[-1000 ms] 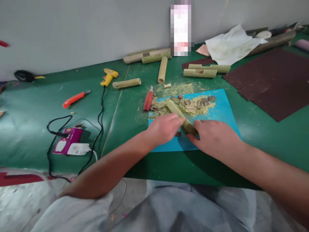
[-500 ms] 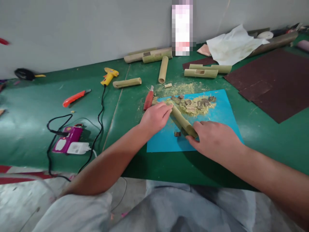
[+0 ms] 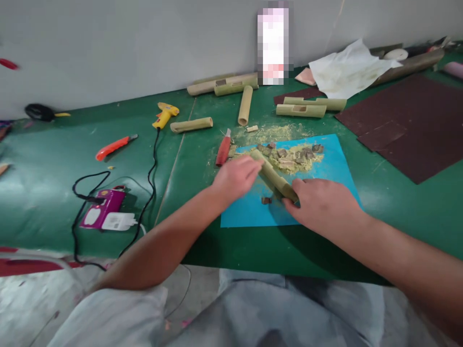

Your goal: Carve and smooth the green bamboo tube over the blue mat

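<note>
A pale green bamboo tube (image 3: 273,174) slants over a blue sheet (image 3: 249,217). My right hand (image 3: 323,200) is closed round its near end, thumb below and fingers on top. At the upper part of the tube, my left hand (image 3: 238,177) has its fingers pressed together against the side; whatever is pinched in them is hidden. Just behind my left hand lies a red-handled knife (image 3: 224,148). A small dark folded piece (image 3: 266,200) rests on the sheet below the tube. Beyond the tube is a heap of shavings (image 3: 289,164) mixed with several brown pieces.
More bamboo tubes (image 3: 245,106) lie toward the wall, some with cut-out slots. To the left are a yellow glue gun (image 3: 167,114), an orange cutter (image 3: 115,147) and a purple power strip (image 3: 103,208) with cables. Dark brown sheets (image 3: 415,125) and a white cloth (image 3: 349,67) lie right.
My left hand has moved slightly right and down along the tube. My right hand and the tube's near end have shifted a little to the right.
</note>
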{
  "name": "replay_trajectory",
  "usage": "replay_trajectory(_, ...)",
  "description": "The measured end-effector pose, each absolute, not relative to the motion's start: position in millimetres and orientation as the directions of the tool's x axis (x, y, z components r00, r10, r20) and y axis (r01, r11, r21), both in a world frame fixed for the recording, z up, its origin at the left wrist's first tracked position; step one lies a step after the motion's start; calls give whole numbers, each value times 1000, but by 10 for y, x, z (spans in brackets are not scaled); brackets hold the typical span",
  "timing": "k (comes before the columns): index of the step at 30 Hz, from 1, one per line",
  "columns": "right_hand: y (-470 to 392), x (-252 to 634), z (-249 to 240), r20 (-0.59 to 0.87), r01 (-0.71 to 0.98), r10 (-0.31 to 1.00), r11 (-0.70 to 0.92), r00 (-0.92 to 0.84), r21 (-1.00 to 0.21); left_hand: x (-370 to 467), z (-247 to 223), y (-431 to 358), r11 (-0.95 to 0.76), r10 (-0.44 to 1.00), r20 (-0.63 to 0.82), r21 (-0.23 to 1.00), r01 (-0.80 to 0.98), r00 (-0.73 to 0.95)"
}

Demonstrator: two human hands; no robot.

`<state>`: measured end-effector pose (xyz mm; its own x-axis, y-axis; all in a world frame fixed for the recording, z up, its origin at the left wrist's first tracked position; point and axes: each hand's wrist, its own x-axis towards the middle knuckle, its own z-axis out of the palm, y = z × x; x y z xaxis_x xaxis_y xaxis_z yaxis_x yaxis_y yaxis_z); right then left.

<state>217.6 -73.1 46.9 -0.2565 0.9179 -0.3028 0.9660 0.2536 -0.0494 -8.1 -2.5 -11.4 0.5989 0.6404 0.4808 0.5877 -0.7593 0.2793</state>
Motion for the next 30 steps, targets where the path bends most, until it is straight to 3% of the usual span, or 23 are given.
replay_trajectory(6, -745, 2155, 469, -307, 964, 915, 261, -263, -48, -74, -117, 25, -785, 615, 453, 273, 557, 645)
replay_trajectory(10, -765, 2153, 473, -286, 959, 916, 282, -280, -35, -57, -106, 25, -727, 674, 473, 289, 622, 568)
replay_trajectory(14, -770, 2146, 467, -282, 954, 913, 295, -295, -43, -82, -101, 23, -753, 658, 406, 335, 567, 634)
replay_trajectory(17, -764, 2149, 461, -264, 954, 918, 296, -296, -42, -113, -108, 30, -723, 683, 449, 305, 620, 577)
replay_trajectory(21, -758, 2164, 456, -272, 955, 916, 291, -293, -51, -122, -134, 34, -773, 631, 409, 268, 574, 659)
replay_trajectory(24, -759, 2163, 465, -267, 955, 917, 289, -295, -63, -119, -152, 56, -728, 668, 459, 244, 640, 586)
replay_trajectory(30, -766, 2145, 505, -288, 956, 912, 291, -292, -50, -125, -151, 85, -755, 644, 454, 247, 607, 616)
